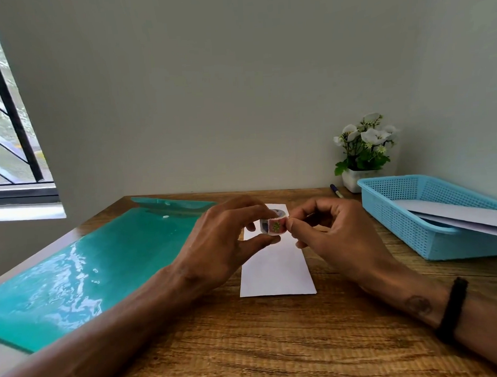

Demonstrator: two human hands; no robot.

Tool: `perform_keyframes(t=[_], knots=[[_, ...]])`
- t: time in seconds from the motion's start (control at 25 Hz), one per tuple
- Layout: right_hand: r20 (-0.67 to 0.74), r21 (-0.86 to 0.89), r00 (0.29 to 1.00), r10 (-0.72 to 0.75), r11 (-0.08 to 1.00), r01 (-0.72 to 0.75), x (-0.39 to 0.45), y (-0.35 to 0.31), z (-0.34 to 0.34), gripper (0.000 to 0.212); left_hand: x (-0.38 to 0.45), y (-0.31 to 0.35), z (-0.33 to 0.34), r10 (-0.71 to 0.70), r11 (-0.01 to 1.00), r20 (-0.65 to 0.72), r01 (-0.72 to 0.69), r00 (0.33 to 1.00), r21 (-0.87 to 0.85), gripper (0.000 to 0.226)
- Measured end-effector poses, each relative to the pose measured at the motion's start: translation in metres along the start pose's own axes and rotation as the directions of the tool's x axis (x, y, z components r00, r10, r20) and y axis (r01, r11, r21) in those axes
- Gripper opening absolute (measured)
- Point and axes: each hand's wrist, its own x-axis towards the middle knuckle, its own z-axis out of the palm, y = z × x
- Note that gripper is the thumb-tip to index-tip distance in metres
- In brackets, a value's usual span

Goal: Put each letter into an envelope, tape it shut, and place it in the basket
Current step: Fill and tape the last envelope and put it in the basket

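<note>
A white envelope lies lengthwise on the wooden table in front of me. Above its far end my left hand holds a small roll of patterned tape between thumb and fingers. My right hand pinches the loose end of the tape at the roll's right side. The far end of the envelope is partly hidden behind both hands. At the right stands a light blue basket with white envelopes in it.
A teal plastic folder covers the left part of the table. A white pot of white flowers and a pen stand at the back right, against the wall. A window is at the far left.
</note>
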Motion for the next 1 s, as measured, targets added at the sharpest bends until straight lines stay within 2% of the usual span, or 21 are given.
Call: perform_keyframes(t=[0.32, 0.48, 0.68, 0.88, 1.0], knots=[[0.024, -0.063, 0.993, -0.112, 0.992, 0.113, -0.004, -0.005, 0.003, 0.003, 0.000, -0.003, 0.002, -0.126, 0.990, -0.026, 0.127, 0.992, 0.060, 0.038], [0.000, -0.042, 0.997, -0.072, 0.996, 0.072, 0.001, 0.000, 0.001, 0.006, -0.002, -0.011, 0.001, -0.167, 0.983, -0.042, 0.170, 0.985, 0.070, 0.036], [-0.027, -0.043, 0.999, -0.024, 0.999, 0.023, 0.002, 0.002, -0.001, 0.025, -0.001, -0.003, 0.005, -0.106, 0.992, -0.035, 0.108, 0.994, 0.057, 0.029], [-0.003, -0.090, 0.999, -0.045, 0.995, 0.045, 0.001, 0.001, 0.001, 0.016, -0.001, -0.003, 0.006, -0.033, 0.993, -0.015, 0.034, 0.999, 0.111, 0.025], [0.011, -0.116, 0.997, -0.078, 0.990, 0.079, 0.000, 0.001, 0.001, 0.012, 0.000, -0.003, 0.007, -0.018, 0.989, -0.010, 0.020, 1.000, 0.144, 0.029]])
